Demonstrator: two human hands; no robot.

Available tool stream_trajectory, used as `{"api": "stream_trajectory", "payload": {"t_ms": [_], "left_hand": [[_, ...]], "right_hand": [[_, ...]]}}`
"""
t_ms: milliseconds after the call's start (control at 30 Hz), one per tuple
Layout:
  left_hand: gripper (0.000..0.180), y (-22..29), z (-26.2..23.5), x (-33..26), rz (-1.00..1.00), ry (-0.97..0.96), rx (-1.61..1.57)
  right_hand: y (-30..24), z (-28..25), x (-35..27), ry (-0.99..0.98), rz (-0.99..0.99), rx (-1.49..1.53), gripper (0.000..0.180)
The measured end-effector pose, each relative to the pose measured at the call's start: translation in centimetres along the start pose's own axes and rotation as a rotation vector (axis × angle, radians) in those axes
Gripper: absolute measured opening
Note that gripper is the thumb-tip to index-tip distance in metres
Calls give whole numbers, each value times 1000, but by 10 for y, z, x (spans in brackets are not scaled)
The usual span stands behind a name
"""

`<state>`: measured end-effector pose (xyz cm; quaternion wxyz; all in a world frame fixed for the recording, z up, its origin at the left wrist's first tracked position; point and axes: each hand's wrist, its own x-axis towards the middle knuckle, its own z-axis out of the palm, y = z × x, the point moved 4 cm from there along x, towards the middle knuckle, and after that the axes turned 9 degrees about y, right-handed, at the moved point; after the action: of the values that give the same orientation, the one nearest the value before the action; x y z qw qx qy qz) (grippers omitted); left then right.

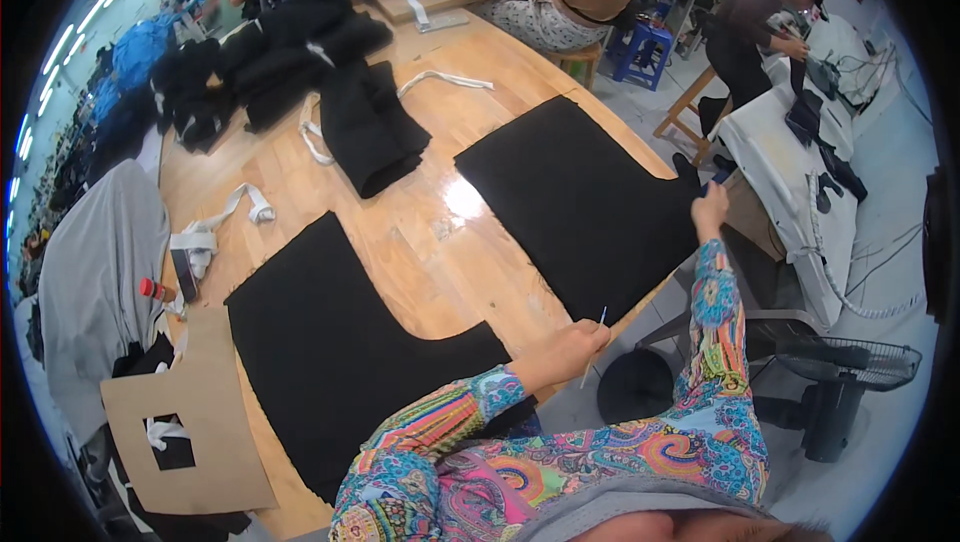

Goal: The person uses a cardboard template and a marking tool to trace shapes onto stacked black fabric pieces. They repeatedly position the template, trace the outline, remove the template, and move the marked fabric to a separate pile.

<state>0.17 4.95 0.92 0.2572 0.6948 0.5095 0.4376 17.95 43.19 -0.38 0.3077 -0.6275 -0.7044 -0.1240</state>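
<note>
Right hand (710,210) pinches right tip of black fabric panel (575,204); panel lies leftward, long axis far-left to near-right. Left hand (566,353), by near corner, grips slim pen-like tool (603,316).

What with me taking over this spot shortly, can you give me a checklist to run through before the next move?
1. Pen-like tool in hand: ok, the left hand holds it.
2. Right hand at the right black fabric piece: ok, it is by the narrow end; how firm any grip is, cannot tell.
3. Right piece lying flat: ok, it looks spread out, without folds.
4. Right piece wholly on the table: cannot tell, its narrow end reaches the table's edge.
5. Left black fabric piece apart from the right one: ok, bare wood shows between them.
6. Marks on the black pieces: cannot tell, too dark and small.
</note>
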Motion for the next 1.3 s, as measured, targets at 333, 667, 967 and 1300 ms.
{"api": "stream_trajectory", "payload": {"t_ms": [333, 667, 967, 1300], "left_hand": [[17, 0, -161, -154, -471, 678, 242], [15, 43, -196, -386, -1019, 1185, 656], [16, 67, -117, -234, -333, 501, 452], [18, 50, -67, -160, -102, 106, 347]], "right_hand": [[-158, -4, -126, -319, -505, 86, 61], [-221, -37, -165, -80, -739, 383, 54], [-424, -102, -278, -528, -850, 1103, 20], [-503, -81, -310, -481, -797, 967, 23]]}}
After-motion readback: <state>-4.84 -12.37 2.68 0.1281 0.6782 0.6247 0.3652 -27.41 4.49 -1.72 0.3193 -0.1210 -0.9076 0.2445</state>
